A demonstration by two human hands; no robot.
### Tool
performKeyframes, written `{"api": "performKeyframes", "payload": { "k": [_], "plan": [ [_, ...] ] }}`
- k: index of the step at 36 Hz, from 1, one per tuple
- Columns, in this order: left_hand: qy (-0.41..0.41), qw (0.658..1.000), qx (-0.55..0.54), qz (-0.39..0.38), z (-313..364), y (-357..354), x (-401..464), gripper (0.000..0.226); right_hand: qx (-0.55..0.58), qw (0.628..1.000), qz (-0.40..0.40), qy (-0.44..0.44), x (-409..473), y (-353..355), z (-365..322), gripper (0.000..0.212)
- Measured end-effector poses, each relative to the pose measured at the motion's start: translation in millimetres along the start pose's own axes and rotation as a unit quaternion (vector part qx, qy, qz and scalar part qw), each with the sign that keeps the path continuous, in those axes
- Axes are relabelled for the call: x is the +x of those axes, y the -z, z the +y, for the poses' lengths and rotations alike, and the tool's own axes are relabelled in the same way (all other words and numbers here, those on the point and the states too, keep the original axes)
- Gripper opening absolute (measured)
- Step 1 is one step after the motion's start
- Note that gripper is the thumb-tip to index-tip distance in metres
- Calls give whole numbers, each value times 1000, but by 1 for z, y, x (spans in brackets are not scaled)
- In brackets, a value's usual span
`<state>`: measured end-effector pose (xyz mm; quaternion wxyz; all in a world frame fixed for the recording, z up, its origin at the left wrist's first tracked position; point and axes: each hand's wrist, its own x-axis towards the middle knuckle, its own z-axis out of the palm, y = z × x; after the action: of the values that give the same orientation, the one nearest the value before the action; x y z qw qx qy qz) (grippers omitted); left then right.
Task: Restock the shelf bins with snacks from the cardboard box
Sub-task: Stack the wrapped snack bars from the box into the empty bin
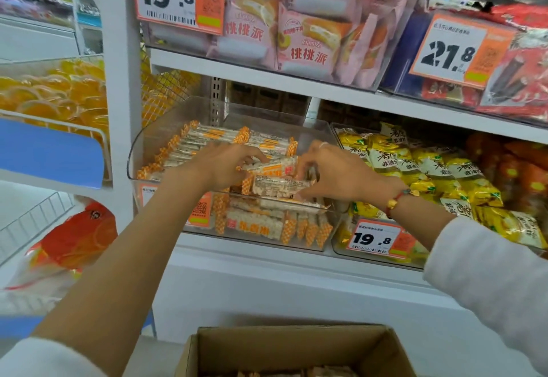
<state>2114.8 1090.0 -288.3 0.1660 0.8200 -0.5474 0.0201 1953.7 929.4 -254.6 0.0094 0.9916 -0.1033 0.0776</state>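
A person's left hand point(221, 166) reaches into the clear shelf bin point(154, 139), fingers curled on the left end of a snack bar point(271, 167) lying crosswise, long axis left to right. The right hand point(335, 173) pinches the opposite end, both hands equally near. The cardboard box point(296, 347) sits near, below, more bars inside.

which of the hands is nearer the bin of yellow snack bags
Right. The right hand works beside the yellow snack bags; the left hand is farther left, over the clear bin.
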Motion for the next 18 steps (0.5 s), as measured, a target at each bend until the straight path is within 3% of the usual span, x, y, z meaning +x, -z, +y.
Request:
{"api": "performKeyframes", "payload": {
  "k": [5,12,18],
  "plan": [
    [26,999,-22,-4,-4,-6,0,47,-6,997,-75,6,4,-1,-1,36],
    [33,999,28,6,3,-8,7,52,-27,996,-83,16,13,-9,0,48],
    [18,999,41,-14,10,-5,3,68,6,998,-51,26,5,-6,4,39]
  ]
}}
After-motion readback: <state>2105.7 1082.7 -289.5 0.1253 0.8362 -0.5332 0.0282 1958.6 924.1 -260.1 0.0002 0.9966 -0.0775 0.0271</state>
